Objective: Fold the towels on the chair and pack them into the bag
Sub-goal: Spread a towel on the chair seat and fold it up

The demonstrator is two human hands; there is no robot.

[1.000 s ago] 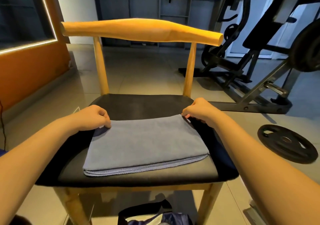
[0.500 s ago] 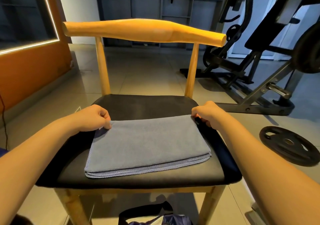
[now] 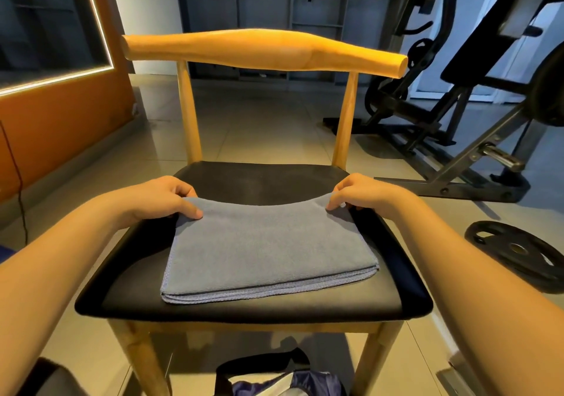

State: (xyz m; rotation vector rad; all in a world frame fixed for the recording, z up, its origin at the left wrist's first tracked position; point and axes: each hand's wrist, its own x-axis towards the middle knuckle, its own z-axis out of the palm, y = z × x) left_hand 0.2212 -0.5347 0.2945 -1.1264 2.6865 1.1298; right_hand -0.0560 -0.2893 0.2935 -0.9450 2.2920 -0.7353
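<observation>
The wooden chair has a black seat, and one grey towel lies on the front half of it, already folded into several layers. The bag stands on the floor below the chair's front edge, only partly in view. The left hand and the right hand are apart. Each pinches one back corner of the towel, raised a little off the seat. Probably one more fold is left, then the packing, which is not yet begun for this towel.
</observation>
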